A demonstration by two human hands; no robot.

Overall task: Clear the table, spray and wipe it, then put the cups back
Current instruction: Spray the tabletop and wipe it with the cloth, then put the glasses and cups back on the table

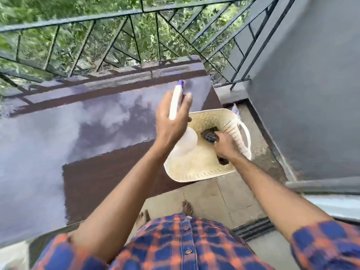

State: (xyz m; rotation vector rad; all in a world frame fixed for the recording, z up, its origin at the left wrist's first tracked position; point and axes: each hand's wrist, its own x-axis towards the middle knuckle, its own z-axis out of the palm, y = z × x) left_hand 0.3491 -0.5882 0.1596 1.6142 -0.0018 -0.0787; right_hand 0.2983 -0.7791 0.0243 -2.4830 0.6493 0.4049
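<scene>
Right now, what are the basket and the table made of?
The basket looks like cream plastic with a dull finish: its wall has neat rows of moulded holes. The table has a dark brown, very shiny top that mirrors the railing. It may be polished wood or laminate.

The glossy dark brown rectangular table (101,180) mirrors a cloudy sky, and a cream perforated plastic basket (206,118) overlaps its right edge.

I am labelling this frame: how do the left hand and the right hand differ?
The left hand is raised above the table and holds a white spray bottle; the right hand is lower, inside the cream basket, gripping a dark bundle. Both grip something.
</scene>
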